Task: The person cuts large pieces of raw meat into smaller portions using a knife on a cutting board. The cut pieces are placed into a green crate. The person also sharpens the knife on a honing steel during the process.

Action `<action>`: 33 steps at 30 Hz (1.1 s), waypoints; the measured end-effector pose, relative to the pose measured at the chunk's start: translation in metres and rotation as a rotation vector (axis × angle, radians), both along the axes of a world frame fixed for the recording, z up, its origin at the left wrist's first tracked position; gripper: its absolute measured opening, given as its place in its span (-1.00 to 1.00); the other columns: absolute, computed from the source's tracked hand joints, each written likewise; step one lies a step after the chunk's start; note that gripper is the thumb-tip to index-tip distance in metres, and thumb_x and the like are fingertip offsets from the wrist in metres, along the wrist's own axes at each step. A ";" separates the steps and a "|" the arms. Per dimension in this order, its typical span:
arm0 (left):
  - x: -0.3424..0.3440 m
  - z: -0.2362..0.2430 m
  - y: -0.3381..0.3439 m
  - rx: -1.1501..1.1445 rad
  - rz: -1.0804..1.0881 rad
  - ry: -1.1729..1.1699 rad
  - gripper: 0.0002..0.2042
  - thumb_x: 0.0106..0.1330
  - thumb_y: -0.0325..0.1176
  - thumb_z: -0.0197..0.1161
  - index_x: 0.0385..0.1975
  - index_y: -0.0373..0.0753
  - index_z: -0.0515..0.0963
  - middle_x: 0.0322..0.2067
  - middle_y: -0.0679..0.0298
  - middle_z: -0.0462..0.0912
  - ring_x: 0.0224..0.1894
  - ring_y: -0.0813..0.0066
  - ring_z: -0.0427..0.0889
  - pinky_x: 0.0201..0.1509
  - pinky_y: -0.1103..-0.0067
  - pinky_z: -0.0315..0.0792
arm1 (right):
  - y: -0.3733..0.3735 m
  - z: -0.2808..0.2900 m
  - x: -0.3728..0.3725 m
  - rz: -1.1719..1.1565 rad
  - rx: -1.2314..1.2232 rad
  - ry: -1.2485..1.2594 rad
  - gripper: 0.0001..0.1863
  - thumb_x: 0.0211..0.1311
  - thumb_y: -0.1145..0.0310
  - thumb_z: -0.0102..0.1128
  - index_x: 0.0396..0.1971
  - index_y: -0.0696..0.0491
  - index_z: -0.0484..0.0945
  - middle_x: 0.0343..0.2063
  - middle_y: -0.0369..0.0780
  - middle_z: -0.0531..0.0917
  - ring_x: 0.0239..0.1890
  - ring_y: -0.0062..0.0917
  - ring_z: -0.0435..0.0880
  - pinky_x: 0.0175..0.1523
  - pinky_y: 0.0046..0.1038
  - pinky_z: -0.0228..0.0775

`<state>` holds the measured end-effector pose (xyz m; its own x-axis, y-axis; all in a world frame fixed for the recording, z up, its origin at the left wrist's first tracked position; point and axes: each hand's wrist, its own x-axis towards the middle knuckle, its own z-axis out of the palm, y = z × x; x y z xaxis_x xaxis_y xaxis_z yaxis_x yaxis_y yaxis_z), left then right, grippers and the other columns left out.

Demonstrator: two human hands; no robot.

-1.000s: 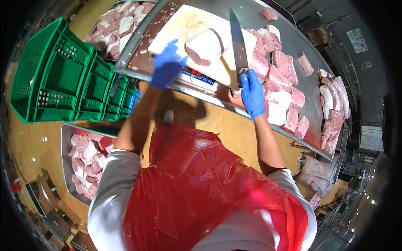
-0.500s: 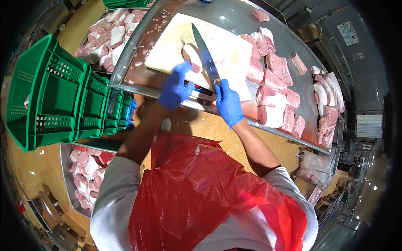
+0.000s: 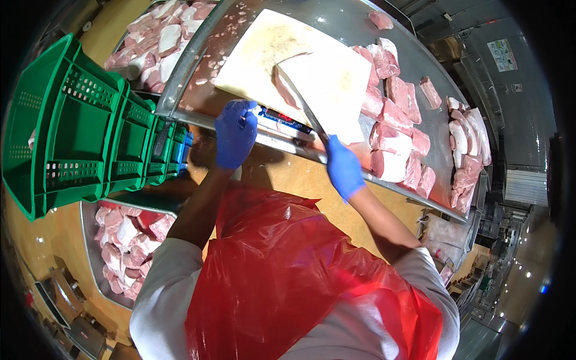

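My right hand [image 3: 345, 170], in a blue glove, grips the handle of a long knife [image 3: 307, 111]. Its blade slants up and left across a cutting board [image 3: 264, 42], smeared by motion. A piece of pale pink meat [image 3: 283, 87] lies on the board against the blade, partly covered by it. My left hand [image 3: 236, 133], also blue-gloved, is drawn back at the board's near edge with its fingers curled. Whether anything sits in those fingers is hidden. Close to its fingertips, a dark digital display strip [image 3: 285, 118] runs along the near edge of the board.
Several meat blocks [image 3: 393, 117] lie right of the board on the metal table [image 3: 432, 129], with more strips [image 3: 471, 138] at its far right. Green crates [image 3: 51, 126] stand at left, between two tubs of meat [image 3: 153, 45] [image 3: 123, 246]. A red plastic apron [image 3: 288, 258] covers my front.
My left hand has pulled back from the meat toward me, its fingers curling. The knife has swung left and down over the meat, and my right hand has come slightly nearer and right.
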<state>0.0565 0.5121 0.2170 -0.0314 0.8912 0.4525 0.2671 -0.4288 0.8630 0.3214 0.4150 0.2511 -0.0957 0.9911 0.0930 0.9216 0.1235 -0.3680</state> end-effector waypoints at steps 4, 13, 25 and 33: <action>0.011 -0.005 0.011 -0.105 0.030 -0.039 -0.86 0.23 -0.52 0.20 -0.23 -0.34 0.60 -0.35 0.10 0.63 -0.36 0.36 0.64 -0.31 0.46 0.53 | -0.085 0.021 0.056 -0.091 -0.315 -0.213 -0.82 0.35 0.45 0.01 -0.09 0.10 0.38 -0.47 0.09 0.63 -0.44 0.09 0.63 -0.37 0.05 0.43; 0.093 0.026 0.022 -0.114 0.056 -0.228 -0.73 0.16 -0.48 0.47 -0.27 -0.40 0.50 -0.50 0.27 0.59 -0.44 0.55 0.57 -0.38 0.58 0.51 | -0.067 0.017 0.019 -0.191 0.013 0.086 -0.86 0.32 0.53 0.06 -0.18 0.13 0.34 -0.44 0.18 0.54 -0.35 0.20 0.54 -0.35 0.07 0.32; 0.067 -0.002 0.058 -0.458 -0.138 -0.439 -0.96 0.18 -0.59 0.33 -0.49 -0.37 0.62 -0.55 0.28 0.62 -0.52 0.62 0.58 -0.46 0.65 0.47 | 0.109 0.030 -0.076 -0.069 0.179 0.086 -0.85 0.40 0.44 0.01 -0.15 0.14 0.30 -0.52 0.14 0.61 -0.44 0.10 0.63 -0.38 0.02 0.44; 0.058 -0.010 0.055 -0.443 -0.121 -0.418 -0.92 0.15 -0.53 0.37 -0.51 -0.37 0.61 -0.60 0.33 0.56 -0.56 0.66 0.51 -0.50 0.63 0.40 | 0.040 0.027 -0.021 -0.019 -0.219 -0.178 -0.77 0.33 0.45 -0.02 -0.04 0.13 0.32 -0.36 0.14 0.65 -0.27 0.08 0.67 -0.18 0.00 0.49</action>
<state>0.1148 0.5673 0.2065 -0.0126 0.9999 0.0097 -0.1598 -0.0116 0.9871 0.3008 0.4553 0.2783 -0.0724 0.9874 -0.1405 0.9754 0.0407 -0.2166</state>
